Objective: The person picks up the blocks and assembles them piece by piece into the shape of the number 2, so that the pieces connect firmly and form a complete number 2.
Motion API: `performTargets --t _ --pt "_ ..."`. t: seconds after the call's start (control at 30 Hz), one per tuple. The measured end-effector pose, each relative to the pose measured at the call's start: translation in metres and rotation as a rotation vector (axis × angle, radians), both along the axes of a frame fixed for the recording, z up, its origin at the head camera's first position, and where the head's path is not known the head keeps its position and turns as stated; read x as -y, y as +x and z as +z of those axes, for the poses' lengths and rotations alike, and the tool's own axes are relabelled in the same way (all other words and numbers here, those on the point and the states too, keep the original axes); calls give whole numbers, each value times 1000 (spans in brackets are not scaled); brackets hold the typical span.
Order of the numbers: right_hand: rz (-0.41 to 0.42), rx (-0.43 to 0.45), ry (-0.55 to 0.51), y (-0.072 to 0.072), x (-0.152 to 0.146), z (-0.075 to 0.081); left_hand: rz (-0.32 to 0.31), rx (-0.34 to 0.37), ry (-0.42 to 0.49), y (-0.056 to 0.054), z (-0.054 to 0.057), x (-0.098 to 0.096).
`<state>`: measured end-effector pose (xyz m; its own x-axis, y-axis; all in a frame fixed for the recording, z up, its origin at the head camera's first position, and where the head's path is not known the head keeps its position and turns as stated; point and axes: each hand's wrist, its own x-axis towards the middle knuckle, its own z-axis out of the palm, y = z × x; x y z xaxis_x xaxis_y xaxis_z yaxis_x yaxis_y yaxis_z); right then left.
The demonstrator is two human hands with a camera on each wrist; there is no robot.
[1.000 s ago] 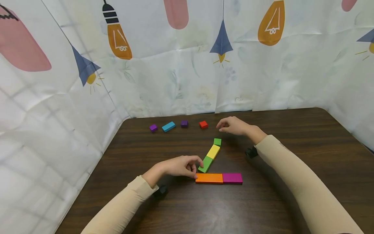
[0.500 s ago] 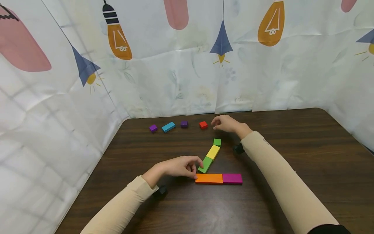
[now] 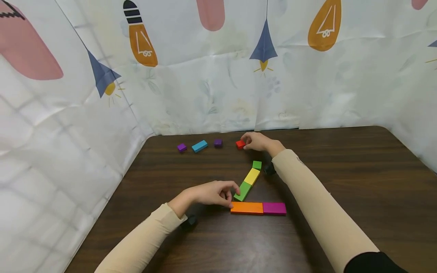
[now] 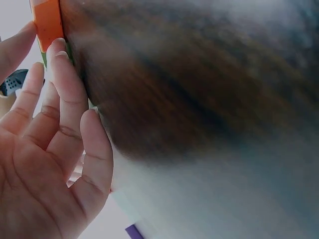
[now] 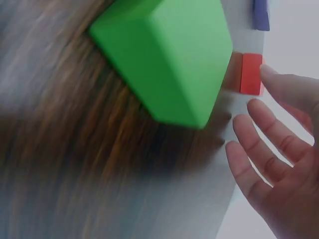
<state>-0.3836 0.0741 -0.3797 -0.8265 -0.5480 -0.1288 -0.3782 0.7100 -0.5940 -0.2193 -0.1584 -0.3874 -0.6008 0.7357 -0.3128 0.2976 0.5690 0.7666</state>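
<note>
At the far side of the table, my right hand (image 3: pixel 260 142) pinches a small red block (image 3: pixel 240 144) between thumb and index finger. In the right wrist view, the thumb lies at the edge of the red block (image 5: pixel 251 74); the index finger is partly hidden. My left hand (image 3: pixel 211 193) rests with its thumb at the left end of an orange block (image 3: pixel 247 207) and its index finger at the lower green block (image 3: pixel 242 191). A magenta block (image 3: pixel 274 208) continues the orange one. From the lower green block, a yellow block (image 3: pixel 252 176) and a small green block (image 3: pixel 257 165) run up and right.
Left of the red block, along the back of the dark wooden table (image 3: pixel 327 163), lie a dark purple block (image 3: pixel 218 143), a blue block (image 3: pixel 199 146) and a violet block (image 3: pixel 182 147). A patterned cloth (image 3: pixel 211 76) hangs behind the table.
My right hand has moved left to the red block and taken hold of it. The left hand keeps its place at the orange and green blocks. The head view has shifted slightly.
</note>
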Motion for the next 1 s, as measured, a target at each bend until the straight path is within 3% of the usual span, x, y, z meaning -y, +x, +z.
performTargets --t 0.37,1.0 --pt "-16 -36 84 -9 7 -3 -5 10 10 -3 1 -2" --pt "-46 -69 14 -7 -8 -8 9 12 -20 -1 4 -3"
